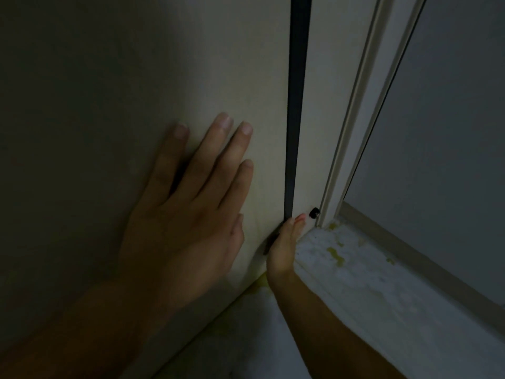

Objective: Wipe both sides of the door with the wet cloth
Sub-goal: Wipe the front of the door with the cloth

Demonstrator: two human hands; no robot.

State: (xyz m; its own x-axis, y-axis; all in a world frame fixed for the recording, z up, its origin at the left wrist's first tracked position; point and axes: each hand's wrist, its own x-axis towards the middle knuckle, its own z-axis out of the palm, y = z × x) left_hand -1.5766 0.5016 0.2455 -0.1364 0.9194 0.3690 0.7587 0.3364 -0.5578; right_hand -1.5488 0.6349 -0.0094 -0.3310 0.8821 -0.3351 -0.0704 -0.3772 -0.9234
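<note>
Low on the door (246, 64), the released left grip (188, 203) seemingly braces it flat; the right grip's (282, 250) state hides behind the edge (295, 105).

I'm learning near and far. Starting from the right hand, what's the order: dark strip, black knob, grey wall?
From the right hand, in the head view:
1. Dark strip, at the fingertips, on the door's edge.
2. Black knob, just right of the fingertips, by the frame.
3. Grey wall, far right.

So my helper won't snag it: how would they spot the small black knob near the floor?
Follow the pale vertical frame down to its foot. Just left of it, beside the right hand, sits the knob: the only small, round, black thing there.
</note>
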